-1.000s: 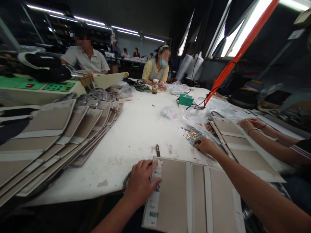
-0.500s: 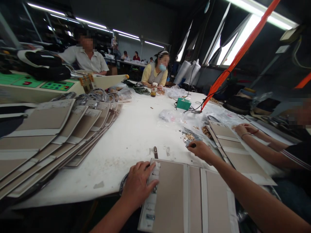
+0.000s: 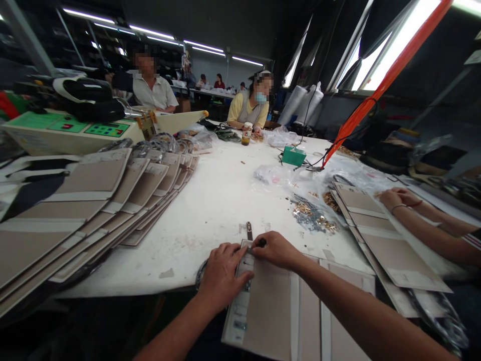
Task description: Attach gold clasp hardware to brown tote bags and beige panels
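A beige board panel with white strips lies at the table's near edge in front of me. My left hand presses flat on its left white strip, fingers stretched out over small metal fittings. My right hand is at the panel's top left corner, fingers pinched on a small dark piece that I cannot make out. A pile of small metal parts lies on the table just beyond it. A small metal strip lies above the panel's corner.
A fanned stack of the same beige panels fills the left. A co-worker's hands rest on more panels at right. A machine with a green control panel, plastic bags, a green box and two seated people lie beyond.
My right hand has come back from the pile of metal parts to the panel's top left corner, close to my left hand. The left hand has stayed on the strip.
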`<state>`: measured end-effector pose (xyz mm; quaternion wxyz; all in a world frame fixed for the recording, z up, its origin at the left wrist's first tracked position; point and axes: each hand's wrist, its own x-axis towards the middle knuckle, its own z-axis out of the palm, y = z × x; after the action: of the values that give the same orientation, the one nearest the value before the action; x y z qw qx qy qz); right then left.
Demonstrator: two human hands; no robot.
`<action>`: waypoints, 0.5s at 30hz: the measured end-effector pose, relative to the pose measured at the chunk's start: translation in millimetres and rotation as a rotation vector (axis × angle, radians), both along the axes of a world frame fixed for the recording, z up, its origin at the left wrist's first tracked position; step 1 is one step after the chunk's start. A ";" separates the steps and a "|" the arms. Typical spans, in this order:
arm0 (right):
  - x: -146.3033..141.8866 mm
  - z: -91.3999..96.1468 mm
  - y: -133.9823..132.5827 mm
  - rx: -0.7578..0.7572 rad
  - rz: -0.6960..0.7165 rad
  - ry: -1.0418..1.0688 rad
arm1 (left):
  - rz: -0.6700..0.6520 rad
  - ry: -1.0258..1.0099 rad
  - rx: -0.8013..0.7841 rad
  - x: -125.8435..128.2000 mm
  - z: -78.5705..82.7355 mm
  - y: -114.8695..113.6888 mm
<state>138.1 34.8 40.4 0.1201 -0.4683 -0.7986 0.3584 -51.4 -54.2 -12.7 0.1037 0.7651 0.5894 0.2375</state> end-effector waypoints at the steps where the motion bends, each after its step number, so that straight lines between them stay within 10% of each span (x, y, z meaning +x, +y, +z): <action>1: -0.3 -0.4 0.3 -0.003 0.001 -0.008 | 0.000 -0.003 0.000 -0.3 -0.1 -0.3; 15: -1.7 -26.9 -15.7 0.123 -0.098 -0.169 | 0.027 -0.203 -0.097 -2.8 2.4 -12.9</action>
<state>136.5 19.1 13.5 0.0980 -0.5271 -0.8025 0.2618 -54.2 -67.1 -10.3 0.1965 0.7234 0.5968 0.2862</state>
